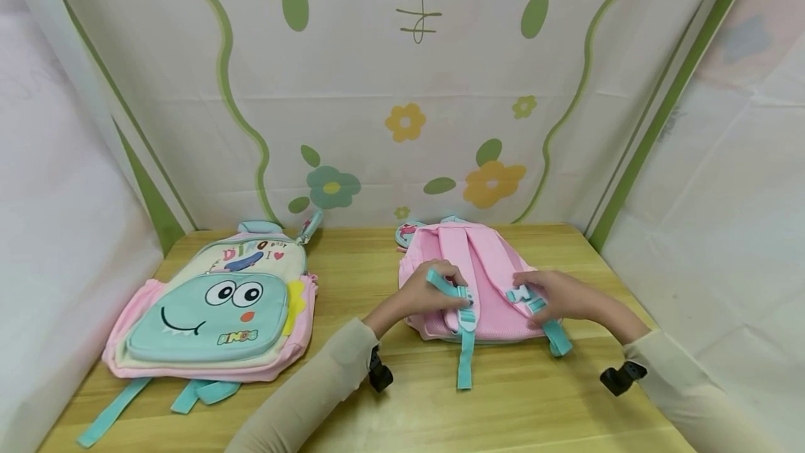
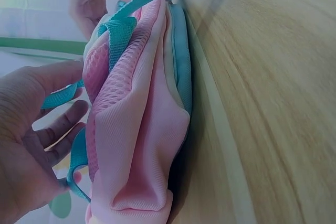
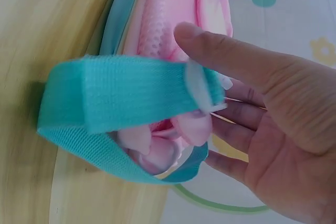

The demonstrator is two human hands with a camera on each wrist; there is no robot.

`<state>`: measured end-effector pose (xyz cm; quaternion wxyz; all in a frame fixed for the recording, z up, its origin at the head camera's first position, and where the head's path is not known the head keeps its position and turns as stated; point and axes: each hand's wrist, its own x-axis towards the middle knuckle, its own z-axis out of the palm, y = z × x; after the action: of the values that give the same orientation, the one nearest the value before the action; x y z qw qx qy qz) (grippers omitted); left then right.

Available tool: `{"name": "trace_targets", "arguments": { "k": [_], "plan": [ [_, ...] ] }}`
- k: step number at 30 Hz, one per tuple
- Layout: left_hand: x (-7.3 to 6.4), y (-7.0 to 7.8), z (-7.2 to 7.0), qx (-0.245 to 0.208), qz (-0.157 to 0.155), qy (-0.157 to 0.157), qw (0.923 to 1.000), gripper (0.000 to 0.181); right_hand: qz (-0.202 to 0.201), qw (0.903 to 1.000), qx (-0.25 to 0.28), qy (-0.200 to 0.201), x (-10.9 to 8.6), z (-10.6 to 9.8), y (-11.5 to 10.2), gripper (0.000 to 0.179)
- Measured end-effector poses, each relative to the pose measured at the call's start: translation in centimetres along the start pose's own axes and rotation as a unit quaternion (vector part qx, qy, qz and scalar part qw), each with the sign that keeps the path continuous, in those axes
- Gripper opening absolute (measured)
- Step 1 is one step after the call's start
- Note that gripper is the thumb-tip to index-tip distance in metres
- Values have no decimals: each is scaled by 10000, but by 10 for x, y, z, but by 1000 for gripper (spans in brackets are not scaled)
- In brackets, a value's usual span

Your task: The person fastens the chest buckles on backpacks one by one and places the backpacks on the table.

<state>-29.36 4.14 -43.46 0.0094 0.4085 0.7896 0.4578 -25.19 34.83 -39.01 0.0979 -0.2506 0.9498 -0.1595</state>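
Note:
A pink backpack (image 1: pixel 434 247) lies on the table with its padded back and shoulder straps facing up. My left hand (image 1: pixel 430 289) pinches the teal webbing and buckle (image 1: pixel 466 296) at the lower end of the left strap; a loose webbing tail hangs below. In the left wrist view, my left hand (image 2: pixel 31 124) has bent fingers around teal webbing (image 2: pixel 60 96). My right hand (image 1: pixel 560 297) is at the right strap's buckle (image 1: pixel 519 293). In the right wrist view, my right hand (image 3: pixel 283 103) has its thumb straight and apart from its fingers, beside a teal webbing loop (image 3: pixel 136 90).
Another backpack (image 1: pixel 207 320), with a teal dinosaur face, lies front up on the left of the wooden table (image 1: pixel 428 404). Its teal straps (image 1: pixel 113 411) trail toward the front edge. A flower-print cloth (image 1: pixel 402 68) stands behind the table, with white cloth at both sides.

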Motion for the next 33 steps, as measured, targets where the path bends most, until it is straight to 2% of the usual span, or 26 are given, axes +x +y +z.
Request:
{"name": "trace_targets", "arguments": {
  "k": [7,11,20,27,33],
  "plan": [
    [1,-3,2,-148,-65,81,9998,18,-319,9992,-164,202,4,3,-5,47],
    [1,-4,4,-85,-88,131,9998,18,-426,9982,-223,363,6,8,-7,35],
    [0,-4,4,89,-134,210,9996,17,-826,9937,-353,671,15,18,-8,21],
    [0,-5,5,103,-108,258,9996,19,-770,9944,-278,661,20,25,-9,20],
    [-1,-6,5,246,-194,240,9992,17,-963,9894,-685,841,23,31,-10,21]
  ]
}}
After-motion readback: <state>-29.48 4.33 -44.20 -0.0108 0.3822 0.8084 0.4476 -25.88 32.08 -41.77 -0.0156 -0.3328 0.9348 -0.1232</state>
